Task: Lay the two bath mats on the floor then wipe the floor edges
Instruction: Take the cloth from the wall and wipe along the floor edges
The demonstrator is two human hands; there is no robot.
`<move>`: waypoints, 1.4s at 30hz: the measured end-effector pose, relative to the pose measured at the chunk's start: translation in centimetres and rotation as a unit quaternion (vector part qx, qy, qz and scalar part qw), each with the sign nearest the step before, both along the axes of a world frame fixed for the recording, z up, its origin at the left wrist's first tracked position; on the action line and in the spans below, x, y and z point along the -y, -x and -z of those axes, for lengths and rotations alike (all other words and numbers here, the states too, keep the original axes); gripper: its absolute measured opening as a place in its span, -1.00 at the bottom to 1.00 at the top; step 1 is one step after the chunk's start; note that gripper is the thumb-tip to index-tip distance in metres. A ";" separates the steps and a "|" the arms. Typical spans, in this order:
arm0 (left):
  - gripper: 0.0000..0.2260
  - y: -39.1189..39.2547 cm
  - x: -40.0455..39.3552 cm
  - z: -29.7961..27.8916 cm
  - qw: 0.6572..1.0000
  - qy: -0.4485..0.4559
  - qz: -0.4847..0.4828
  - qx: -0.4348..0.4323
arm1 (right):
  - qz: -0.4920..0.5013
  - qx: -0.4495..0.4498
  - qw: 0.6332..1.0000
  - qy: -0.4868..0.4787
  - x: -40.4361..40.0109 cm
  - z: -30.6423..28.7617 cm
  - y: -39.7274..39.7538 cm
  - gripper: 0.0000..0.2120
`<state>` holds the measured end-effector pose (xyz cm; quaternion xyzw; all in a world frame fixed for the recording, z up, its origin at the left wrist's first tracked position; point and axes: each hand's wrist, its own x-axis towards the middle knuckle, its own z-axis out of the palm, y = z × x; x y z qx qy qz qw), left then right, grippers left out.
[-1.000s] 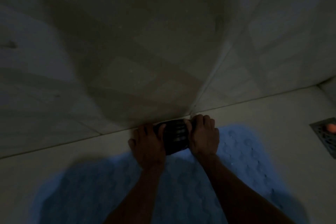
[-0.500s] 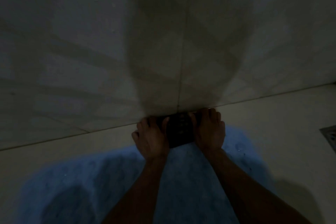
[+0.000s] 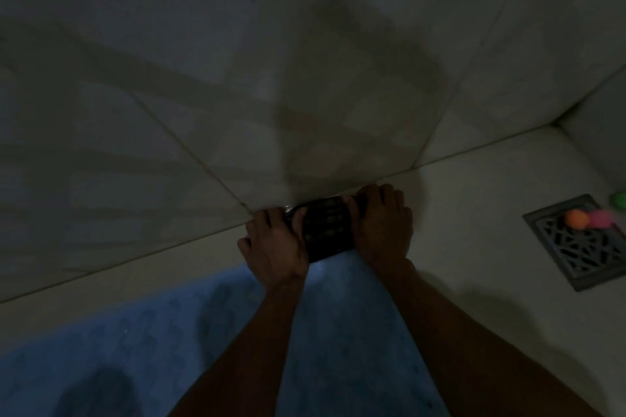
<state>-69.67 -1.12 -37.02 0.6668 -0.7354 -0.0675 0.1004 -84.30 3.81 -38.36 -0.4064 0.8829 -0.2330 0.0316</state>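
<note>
In dim light a blue bath mat point(image 3: 152, 342) with a bumpy pattern lies flat on the pale floor under my forearms. A dark patterned cloth point(image 3: 327, 228) is pressed against the seam where the floor meets the tiled wall. My left hand point(image 3: 274, 247) grips its left end and my right hand point(image 3: 381, 223) grips its right end, both palms down. Only one mat is in view.
A metal floor drain grate point(image 3: 582, 249) sits at the right, with an orange ball point(image 3: 577, 218), a pink object point(image 3: 601, 217) and a green object point(image 3: 620, 199) at its far edge. Tiled walls point(image 3: 237, 61) meet in a corner at the upper right.
Both hands and the cloth have slid to the right along the floor edge. The view has swung, so the drain grate and the small coloured objects show at the right.
</note>
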 end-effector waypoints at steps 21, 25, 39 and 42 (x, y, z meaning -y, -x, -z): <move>-0.69 13.5 -3.3 -1.9 0.989 -0.076 0.100 -0.078 | 0.051 -0.024 0.998 0.004 -3.2 -0.1 15.0 -0.65; -0.66 15.2 -3.8 -1.9 0.981 -0.100 0.141 -0.090 | 0.051 -0.034 0.998 -0.017 -4.5 -0.6 17.1 -0.65; -0.65 16.2 -9.3 -3.6 0.956 -0.128 0.265 -0.002 | 0.098 -0.055 0.990 -0.081 -15.1 -1.6 14.7 -0.64; -0.66 15.5 -10.8 -3.6 0.951 -0.128 0.283 -0.003 | 0.114 -0.053 0.988 -0.095 -16.9 -2.0 13.3 -0.67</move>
